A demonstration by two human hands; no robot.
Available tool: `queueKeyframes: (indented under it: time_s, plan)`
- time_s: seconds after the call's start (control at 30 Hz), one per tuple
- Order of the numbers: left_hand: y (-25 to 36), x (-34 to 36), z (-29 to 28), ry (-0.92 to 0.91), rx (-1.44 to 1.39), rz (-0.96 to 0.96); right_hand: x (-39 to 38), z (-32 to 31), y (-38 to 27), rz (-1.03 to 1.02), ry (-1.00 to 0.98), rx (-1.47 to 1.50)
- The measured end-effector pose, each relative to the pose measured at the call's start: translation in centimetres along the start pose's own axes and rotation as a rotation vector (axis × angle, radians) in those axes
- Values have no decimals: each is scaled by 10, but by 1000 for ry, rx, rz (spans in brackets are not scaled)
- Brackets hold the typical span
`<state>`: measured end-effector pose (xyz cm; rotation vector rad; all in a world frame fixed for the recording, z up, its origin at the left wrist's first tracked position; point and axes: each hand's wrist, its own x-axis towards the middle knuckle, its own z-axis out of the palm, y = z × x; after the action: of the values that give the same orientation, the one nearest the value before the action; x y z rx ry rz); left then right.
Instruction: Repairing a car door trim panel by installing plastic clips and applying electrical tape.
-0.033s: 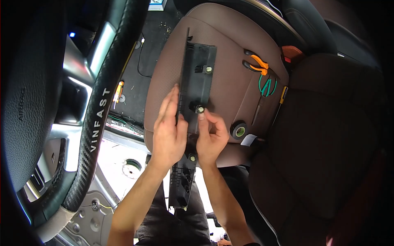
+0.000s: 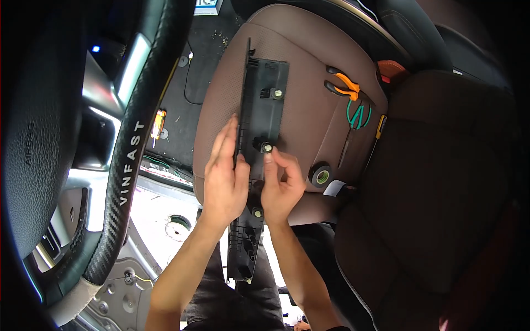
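A long black plastic trim panel [image 2: 264, 118] stands lengthwise before me, its ribbed inner side showing, over the brown seat and my legs. My left hand [image 2: 225, 179] grips its left edge, fingers along the outer side and thumb on the inner. At a pale clip [image 2: 268, 148] near the panel's middle, the thumb and forefinger of my right hand [image 2: 282, 185] are pinched together, other fingers curled. Another pale clip [image 2: 277, 94] sits farther up, and a third clip [image 2: 258, 213] lies between my wrists. The panel's near end carries one more pale piece.
On the brown seat [image 2: 221, 105] lie orange-handled pliers [image 2: 348, 88], green-handled scissors [image 2: 359, 116], a yellow screwdriver [image 2: 380, 128] and a black tape roll [image 2: 321, 175]. The steering wheel [image 2: 132, 121] is close on my left. An orange-handled tool [image 2: 158, 122] rests on the floor.
The panel and both hands show a very slight shift to the left, as does the view. The grip is the same.
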<state>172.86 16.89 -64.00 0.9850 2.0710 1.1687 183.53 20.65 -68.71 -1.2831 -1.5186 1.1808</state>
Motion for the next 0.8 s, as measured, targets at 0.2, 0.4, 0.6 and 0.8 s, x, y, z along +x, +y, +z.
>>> queueKeyframes:
  time_s: [0.2,0.4,0.6,0.8]
  plan:
    - [4,2,-1,-5,4,-48,-9,-9,-19,-132,-85,-329]
    - [-3,3,1,-1,-54,-77,14,-19,6,296,-148,329]
    - [-9,-1,-1,-9,-145,-143,26,-22,-2,560,-220,502]
    - [1,2,-2,-18,-8,-74,17,-14,-6,514,-127,444]
